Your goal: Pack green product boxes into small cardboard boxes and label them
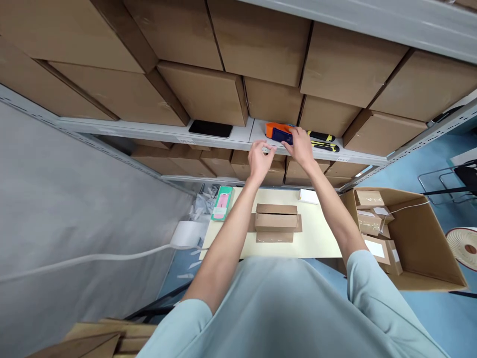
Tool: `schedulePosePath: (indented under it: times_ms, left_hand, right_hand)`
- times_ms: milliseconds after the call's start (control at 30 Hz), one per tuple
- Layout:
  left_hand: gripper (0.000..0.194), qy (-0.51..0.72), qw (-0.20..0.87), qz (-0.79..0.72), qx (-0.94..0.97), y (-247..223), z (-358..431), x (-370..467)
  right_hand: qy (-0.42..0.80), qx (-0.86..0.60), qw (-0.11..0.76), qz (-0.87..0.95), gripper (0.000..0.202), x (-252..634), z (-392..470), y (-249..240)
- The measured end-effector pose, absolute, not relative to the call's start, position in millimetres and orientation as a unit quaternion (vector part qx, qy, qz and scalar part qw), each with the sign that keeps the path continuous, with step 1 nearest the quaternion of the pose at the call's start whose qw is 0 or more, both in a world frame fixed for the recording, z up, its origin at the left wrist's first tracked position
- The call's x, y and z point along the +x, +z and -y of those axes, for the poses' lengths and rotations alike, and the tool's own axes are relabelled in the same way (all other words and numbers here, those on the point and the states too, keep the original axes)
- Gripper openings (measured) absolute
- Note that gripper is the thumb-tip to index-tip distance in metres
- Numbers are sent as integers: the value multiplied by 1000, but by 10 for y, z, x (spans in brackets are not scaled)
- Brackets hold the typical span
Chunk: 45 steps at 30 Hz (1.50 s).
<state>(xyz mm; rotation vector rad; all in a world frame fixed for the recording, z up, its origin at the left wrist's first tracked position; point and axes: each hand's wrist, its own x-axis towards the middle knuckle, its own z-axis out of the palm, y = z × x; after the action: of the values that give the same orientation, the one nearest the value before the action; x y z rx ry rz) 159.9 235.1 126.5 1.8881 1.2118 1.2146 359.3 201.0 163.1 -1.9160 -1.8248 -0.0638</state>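
Observation:
At the edge of the shelf (244, 135), my right hand (301, 148) has its thumb and fingers around the right end of an orange and dark-blue tool (278, 132), which looks like a tape dispenser. Just right of that hand lie two yellow-and-black handled tools (326, 141), partly covered by my fingers. My left hand (260, 160) is in front of the shelf edge, thumb and index finger drawn together; whatever is between them is too small to make out. Below my arms, a brown cardboard box (276, 222) sits with its flaps spread on the pale yellow table (316, 233).
Stacked cartons (261, 44) fill the shelves. A black phone (210, 129) lies on the shelf. On the table are a green-and-pink box (222, 203) and a white box (308, 196). A large carton (428, 243) holding small parcels stands right; a white cable (112, 255) crosses left.

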Motion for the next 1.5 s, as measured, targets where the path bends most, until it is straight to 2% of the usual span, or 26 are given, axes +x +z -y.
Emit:
schedulePosePath:
  times_ms: [167,333,433,600,667,800,967,1100,1333,1500]
  left_hand:
    - [5,444,311,-465,700,1257,-2500,1760]
    - [13,436,328,-456,703,1141,-2321,1745]
    - [18,452,337,-448,694,1075,-2139,1586]
    - [48,529,338,-421,655,1010,-1605,1085]
    - [53,529,335,-408,664,1011,-1314,875]
    - [47,492,308,-408,704,1018,-744,565]
    - [31,477,297,-399,725,960,-202,406]
    - [25,476,297,-407,721,899,51,377]
    - [30,445,326,-427,716,841,187,274]
    - [26,436,328,-406,733,883,206,194]
  right_hand:
    - [25,-726,190,660,61,3606,-2534,1521]
    - [22,-755,174,632,44,3471,-2488,1450]
    - [0,-740,197,644,38,3367,-2189,1437]
    - [-42,-684,241,688,29,3140,-1201,1268]
    - [-37,-668,248,700,26,3022,-727,1184]
    - [-15,-654,260,711,24,2814,70,1070]
    - [11,-659,255,708,28,2678,644,912]
    - [34,-670,246,699,28,2616,891,796]
    - [40,-668,233,706,28,2530,1119,756]
    - [46,-662,240,709,27,2515,1214,755]
